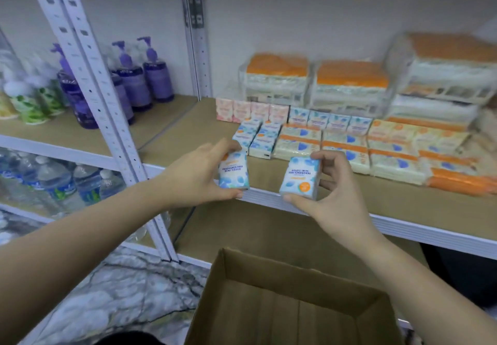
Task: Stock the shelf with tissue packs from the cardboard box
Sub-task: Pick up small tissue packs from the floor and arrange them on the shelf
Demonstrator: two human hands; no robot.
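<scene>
My left hand [199,175] grips a small blue-and-white mini tissue pack [233,171] upright at the shelf's front edge [269,196]. My right hand [333,194] holds a second blue mini tissue pack [300,178], its label upside down, just right of the first. Behind them on the shelf board lie two short rows of matching blue packs [255,137], then pink packs [251,110] and more blue packs [328,122] standing along the back. The open cardboard box [285,307] sits below my arms; the part of its inside that shows holds no packs.
Orange-and-white tissue bundles [390,153] fill the right of the shelf, with large wrapped stacks [352,83] against the wall. A white perforated upright [107,118] divides off the left bay with purple pump bottles [134,81] and water bottles [56,178]. Marble floor [121,291] lies below.
</scene>
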